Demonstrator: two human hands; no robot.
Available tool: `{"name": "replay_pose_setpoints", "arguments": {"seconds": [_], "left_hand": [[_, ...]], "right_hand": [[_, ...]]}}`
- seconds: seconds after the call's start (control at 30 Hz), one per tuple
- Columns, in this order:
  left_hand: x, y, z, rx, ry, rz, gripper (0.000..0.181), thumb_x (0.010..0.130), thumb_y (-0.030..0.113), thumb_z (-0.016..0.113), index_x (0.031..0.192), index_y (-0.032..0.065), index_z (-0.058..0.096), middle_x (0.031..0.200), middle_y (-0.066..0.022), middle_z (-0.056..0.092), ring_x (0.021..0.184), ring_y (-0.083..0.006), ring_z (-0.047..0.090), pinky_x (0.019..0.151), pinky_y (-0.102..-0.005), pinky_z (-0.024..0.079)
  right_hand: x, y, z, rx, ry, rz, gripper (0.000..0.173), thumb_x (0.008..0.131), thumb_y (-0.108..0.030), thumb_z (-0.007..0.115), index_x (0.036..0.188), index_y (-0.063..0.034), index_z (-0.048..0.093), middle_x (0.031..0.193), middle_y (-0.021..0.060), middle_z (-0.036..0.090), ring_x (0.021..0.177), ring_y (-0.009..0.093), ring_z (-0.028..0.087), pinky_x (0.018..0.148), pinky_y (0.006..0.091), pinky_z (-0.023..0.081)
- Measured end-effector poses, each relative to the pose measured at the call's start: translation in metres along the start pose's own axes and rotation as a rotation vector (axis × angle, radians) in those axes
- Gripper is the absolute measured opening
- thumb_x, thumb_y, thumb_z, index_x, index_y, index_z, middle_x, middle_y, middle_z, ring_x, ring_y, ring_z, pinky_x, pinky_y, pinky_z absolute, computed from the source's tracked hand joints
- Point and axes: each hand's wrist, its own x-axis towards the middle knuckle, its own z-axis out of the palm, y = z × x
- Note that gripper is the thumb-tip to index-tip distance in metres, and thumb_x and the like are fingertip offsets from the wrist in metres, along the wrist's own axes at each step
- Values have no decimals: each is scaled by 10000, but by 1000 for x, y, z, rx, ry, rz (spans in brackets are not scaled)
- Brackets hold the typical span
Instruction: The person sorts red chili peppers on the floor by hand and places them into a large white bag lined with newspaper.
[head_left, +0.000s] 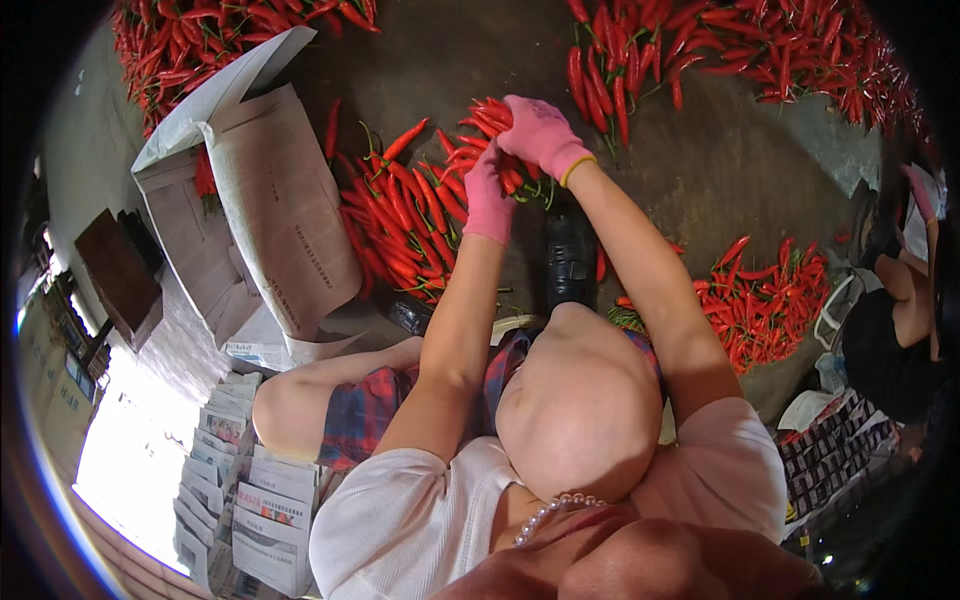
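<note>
In pink work gloves, my left hand (491, 191) and my right hand (544, 139) come together around a bunch of red chili peppers (487, 118). The right fingers close over the bunch from above. My left hand grips it from the near side, its fingertips partly hidden. Green stems hang out below the right glove. Just left of my hands, a loose pile of red chili peppers (405, 217) lies on the floor. Beyond that pile stands an open carton lined with newspaper (281, 217), with a few peppers visible inside.
Larger chili heaps lie at the far left (172, 60) and far right (795, 52); a smaller heap (765, 307) is at right. Folded newspapers (274, 517) are stacked at lower left. Another person's leg (904, 292) shows at the right edge. My black shoe (568, 259) is below my hands.
</note>
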Motion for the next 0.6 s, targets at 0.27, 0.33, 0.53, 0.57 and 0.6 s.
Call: {"name": "replay_pose_setpoints", "arguments": {"seconds": [0.27, 0.33, 0.53, 0.57, 0.6], "left_hand": [[-58, 2, 50, 197, 147, -255, 175, 791, 216, 753, 745, 85, 647, 585, 31, 529, 436, -68, 420, 394, -258, 277], [-64, 1, 40, 146, 162, -178, 239, 764, 203, 778, 895, 57, 642, 656, 16, 575, 476, -71, 460, 408, -254, 318], [-29, 55, -31, 409, 242, -48, 183, 867, 168, 647, 964, 13, 658, 719, -14, 635, 569, -84, 562, 492, -240, 418], [-24, 66, -40, 395, 152, -141, 166, 878, 157, 625, 977, 32, 669, 722, -18, 636, 560, -82, 559, 489, -234, 416], [-26, 74, -24, 381, 164, -74, 181, 880, 158, 622, 1004, 34, 667, 726, -14, 635, 563, -77, 556, 493, -233, 414]], "right_hand": [[-69, 77, -17, 1044, -287, 83, 472, 692, -25, 625, 1163, -13, 581, 988, 24, 651, 871, 103, 596, 765, 268, 482], [-82, 64, -18, 1134, -275, 101, 465, 695, 4, 615, 1158, -11, 579, 1000, 1, 632, 866, 96, 585, 753, 258, 480], [-13, 1, 45, 1227, -404, -3, 342, 727, -37, 624, 1065, -8, 586, 898, 6, 624, 770, 91, 558, 698, 257, 470], [-1, 4, 59, 1311, -382, -34, 296, 738, -41, 619, 1030, -7, 583, 865, 5, 615, 735, 77, 550, 668, 242, 462], [-3, 7, 60, 1253, -319, -6, 359, 705, -49, 662, 1056, -18, 592, 870, 0, 615, 753, 107, 552, 693, 274, 471]]}}
